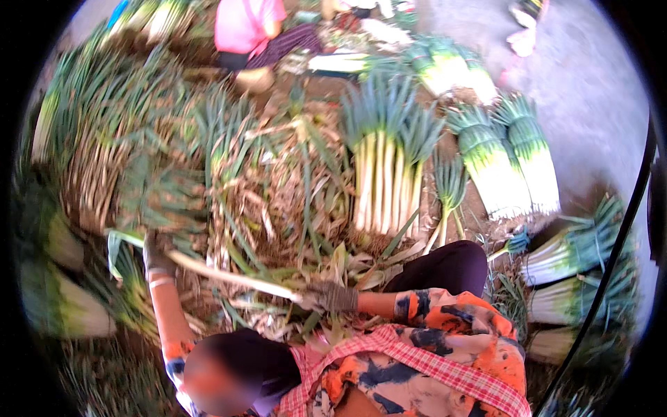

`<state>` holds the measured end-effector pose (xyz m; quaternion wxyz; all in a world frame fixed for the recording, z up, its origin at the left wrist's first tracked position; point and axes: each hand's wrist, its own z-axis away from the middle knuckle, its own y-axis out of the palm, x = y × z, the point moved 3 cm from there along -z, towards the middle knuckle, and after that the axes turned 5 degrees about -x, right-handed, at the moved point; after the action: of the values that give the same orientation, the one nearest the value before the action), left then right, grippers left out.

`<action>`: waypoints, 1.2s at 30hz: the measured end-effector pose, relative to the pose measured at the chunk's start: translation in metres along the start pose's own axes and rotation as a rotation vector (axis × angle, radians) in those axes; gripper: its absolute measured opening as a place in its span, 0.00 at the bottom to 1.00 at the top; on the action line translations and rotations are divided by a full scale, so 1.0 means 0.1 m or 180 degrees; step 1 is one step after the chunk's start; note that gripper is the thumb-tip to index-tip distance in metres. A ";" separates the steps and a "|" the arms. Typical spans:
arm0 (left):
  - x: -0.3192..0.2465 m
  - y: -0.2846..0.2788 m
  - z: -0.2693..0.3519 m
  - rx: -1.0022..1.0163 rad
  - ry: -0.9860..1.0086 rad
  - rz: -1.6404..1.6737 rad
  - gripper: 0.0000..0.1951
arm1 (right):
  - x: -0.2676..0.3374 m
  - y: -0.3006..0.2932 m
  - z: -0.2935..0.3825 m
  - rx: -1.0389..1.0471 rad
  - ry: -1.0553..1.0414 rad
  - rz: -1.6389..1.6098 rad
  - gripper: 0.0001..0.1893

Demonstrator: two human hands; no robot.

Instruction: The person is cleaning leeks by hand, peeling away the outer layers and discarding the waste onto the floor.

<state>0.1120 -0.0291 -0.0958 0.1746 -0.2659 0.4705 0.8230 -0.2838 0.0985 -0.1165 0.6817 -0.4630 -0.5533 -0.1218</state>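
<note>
A long Welsh onion [229, 272] slants across in front of me, white stalk to the right and green leaves bent over at the left. My left hand [159, 255], in a dirty work glove, grips it near the leaf end, arm stretched out. At its root end, my gloved right hand [331, 297] has its fingers closed around the stalk tip; blur hides the exact hold. Beneath the stalk lies a heap of dry peeled leaves and husks [276, 208]. Beyond my right hand, several cleaned white-stalked Welsh onions [385, 177] lie side by side, roots towards me.
Unpeeled, soil-brown onions [99, 172] lie in rows at the left. Tied bundles [495, 167] stand at the right, with more bundles [563, 260] nearer. A person in a pink top [250, 26] sits at the back. My dark-trousered knee [448, 268] juts up beside my right arm.
</note>
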 end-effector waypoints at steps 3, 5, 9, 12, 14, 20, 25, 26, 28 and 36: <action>-0.29 -0.29 -0.12 0.0063 -0.0001 0.0214 0.11 | -0.30 0.17 0.16 -0.0254 -0.0628 0.0279 0.17; -0.37 -0.20 -0.06 0.0286 -0.0258 0.0601 0.15 | -0.31 0.06 0.57 -0.0390 -0.0218 0.0240 0.16; -0.39 -0.61 -0.35 -0.0181 0.0385 0.0773 0.16 | -0.09 -0.09 0.93 0.1709 -0.1052 0.2904 0.16; -0.16 -0.35 -0.28 -0.0158 0.0245 0.0723 0.15 | 0.56 -0.42 0.50 0.0113 -0.0135 0.1838 0.23; -0.25 -0.34 -0.27 0.0362 0.0071 0.0970 0.15 | 1.11 -0.62 0.18 -0.1140 -0.1394 0.1587 0.26; 0.19 0.30 0.16 0.0451 -0.0176 0.0710 0.16 | 1.16 -0.56 -0.24 -0.0715 -0.0547 0.1862 0.29; 0.72 0.32 0.45 -0.0022 0.0103 0.0936 0.28 | 0.94 -0.54 0.14 -0.0605 -0.0662 0.2004 0.27; 0.77 0.30 0.59 -0.0110 0.0234 0.1053 0.35 | 0.88 -0.50 0.24 -0.0578 -0.0673 0.2005 0.26; 1.23 0.23 0.48 -0.0628 0.0016 0.1580 0.32 | 0.55 -0.51 0.53 -0.0586 -0.0496 0.2137 0.24; 1.69 0.77 0.23 -0.0409 -0.0125 -0.0207 0.26 | -0.13 -0.25 1.19 -0.1469 0.0057 -0.0938 0.20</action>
<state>-0.0708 -0.0412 -0.1352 0.1931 -0.2756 0.4043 0.8505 -0.3824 0.1715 -0.1204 0.5380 -0.5195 -0.5662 -0.3466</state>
